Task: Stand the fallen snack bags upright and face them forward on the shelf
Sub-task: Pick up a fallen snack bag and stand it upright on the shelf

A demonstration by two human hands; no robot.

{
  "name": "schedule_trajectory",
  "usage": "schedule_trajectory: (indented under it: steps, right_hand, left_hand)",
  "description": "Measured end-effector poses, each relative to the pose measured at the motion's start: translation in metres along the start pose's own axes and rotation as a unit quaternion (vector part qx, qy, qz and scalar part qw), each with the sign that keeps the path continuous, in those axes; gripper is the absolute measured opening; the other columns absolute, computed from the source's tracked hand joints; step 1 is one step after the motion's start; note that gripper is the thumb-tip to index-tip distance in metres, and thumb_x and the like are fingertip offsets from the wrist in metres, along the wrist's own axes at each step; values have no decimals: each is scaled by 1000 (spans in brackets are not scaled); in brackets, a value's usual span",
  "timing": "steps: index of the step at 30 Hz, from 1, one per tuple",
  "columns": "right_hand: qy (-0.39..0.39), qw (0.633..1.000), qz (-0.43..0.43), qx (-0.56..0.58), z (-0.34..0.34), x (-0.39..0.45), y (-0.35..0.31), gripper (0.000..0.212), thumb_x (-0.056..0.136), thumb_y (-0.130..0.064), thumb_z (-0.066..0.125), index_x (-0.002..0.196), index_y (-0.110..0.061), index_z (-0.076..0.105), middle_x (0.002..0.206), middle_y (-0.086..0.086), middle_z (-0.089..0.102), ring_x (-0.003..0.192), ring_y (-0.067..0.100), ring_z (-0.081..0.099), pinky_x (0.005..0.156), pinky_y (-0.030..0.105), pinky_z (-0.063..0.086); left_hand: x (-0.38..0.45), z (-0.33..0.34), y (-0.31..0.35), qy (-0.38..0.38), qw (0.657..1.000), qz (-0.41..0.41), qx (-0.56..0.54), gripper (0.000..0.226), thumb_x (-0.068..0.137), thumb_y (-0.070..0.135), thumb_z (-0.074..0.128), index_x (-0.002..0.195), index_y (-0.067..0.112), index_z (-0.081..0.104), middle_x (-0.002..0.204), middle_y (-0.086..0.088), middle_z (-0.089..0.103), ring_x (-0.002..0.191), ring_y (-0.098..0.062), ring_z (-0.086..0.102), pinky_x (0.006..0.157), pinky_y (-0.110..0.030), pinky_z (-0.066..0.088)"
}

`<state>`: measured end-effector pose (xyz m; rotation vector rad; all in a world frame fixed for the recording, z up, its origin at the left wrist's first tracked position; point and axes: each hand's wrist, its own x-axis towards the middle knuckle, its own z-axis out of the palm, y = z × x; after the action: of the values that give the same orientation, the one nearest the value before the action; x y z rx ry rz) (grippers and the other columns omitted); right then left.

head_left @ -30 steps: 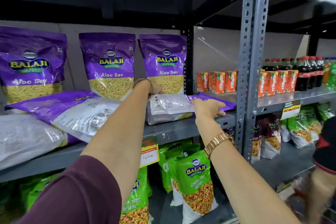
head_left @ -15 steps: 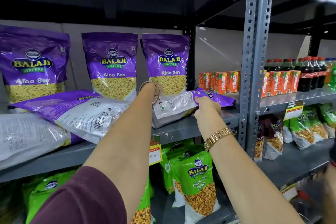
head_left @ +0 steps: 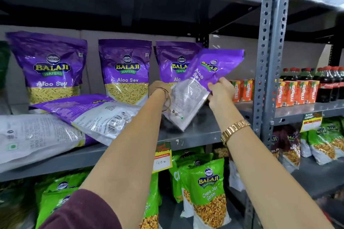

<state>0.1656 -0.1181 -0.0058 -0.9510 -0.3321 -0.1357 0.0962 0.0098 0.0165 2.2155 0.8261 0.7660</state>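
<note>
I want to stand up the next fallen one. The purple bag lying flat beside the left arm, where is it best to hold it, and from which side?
Probably grip the purple fallen bag at its purple top end, coming from the front-left. That end points back-left and looks flat and sealed; the heavy bottom overhangs the shelf edge, so it could pivot upright there.

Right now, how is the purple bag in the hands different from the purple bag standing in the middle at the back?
The held bag is tilted, lifted by the left hand and right hand; the middle standing bag is upright, untouched on the shelf. The held bag shows its side and back print; the standing bag faces forward. Both are purple Aloo Sev bags.
</note>
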Motion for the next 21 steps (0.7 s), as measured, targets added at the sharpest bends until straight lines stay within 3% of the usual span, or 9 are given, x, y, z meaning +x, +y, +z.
schedule_trajectory:
  steps: [2, 8, 12, 15, 18, 21]
  right_hand:
    - [-21, 999, -24, 10, 6, 13, 0, 43, 78, 22, 42, 58, -15, 48, 58, -2, 52, 59, 11, 46, 58, 26, 39]
    - [-83, 994, -22, -67, 11, 50, 4, 42, 85, 17, 42, 71, -20, 54, 73, -3, 56, 72, 10, 54, 69, 25, 46]
    - [-123, 990, -13, -64, 18, 69, 12, 46, 84, 22, 39, 75, -21, 53, 74, -3, 56, 62, 3, 56, 58, 18, 48]
    - [-164, 984, -9, -75, 22, 78, 17, 46, 85, 22, 36, 78, -20, 53, 80, -1, 58, 71, 10, 56, 70, 26, 49]
    - [-191, 978, -21, -86, 28, 83, 23, 47, 83, 23, 36, 80, -21, 55, 86, 2, 61, 80, 15, 57, 89, 36, 47]
    - [-205, 976, -16, -73, 26, 84, 25, 42, 86, 17, 38, 88, -20, 58, 91, 2, 64, 85, 16, 60, 91, 35, 47]
  left_hand:
    - [1, 3, -2, 24, 998, -15, -58, 35, 94, 13, 50, 124, -6, 55, 133, -18, 57, 124, -32, 53, 99, -32, 43]
    - [-5, 31, 2, 100, 968, -91, -210, 35, 96, 4, 43, 129, -6, 49, 135, -21, 54, 125, -31, 52, 100, -34, 42]
    - [1, 54, 0, 119, 943, -118, -288, 36, 96, -3, 34, 129, -8, 45, 136, -23, 49, 127, -33, 48, 105, -39, 37]
    - [1, 66, -5, 147, 923, -131, -332, 35, 94, -3, 33, 126, -9, 45, 134, -28, 48, 124, -37, 48, 101, -41, 36]
    - [3, 73, -8, 153, 923, -129, -329, 35, 93, -1, 37, 127, -7, 43, 133, -28, 49, 123, -38, 48, 95, -39, 38]
    - [4, 74, -9, 147, 908, -136, -369, 33, 91, 1, 38, 122, -4, 46, 132, -26, 50, 120, -36, 49, 89, -35, 39]
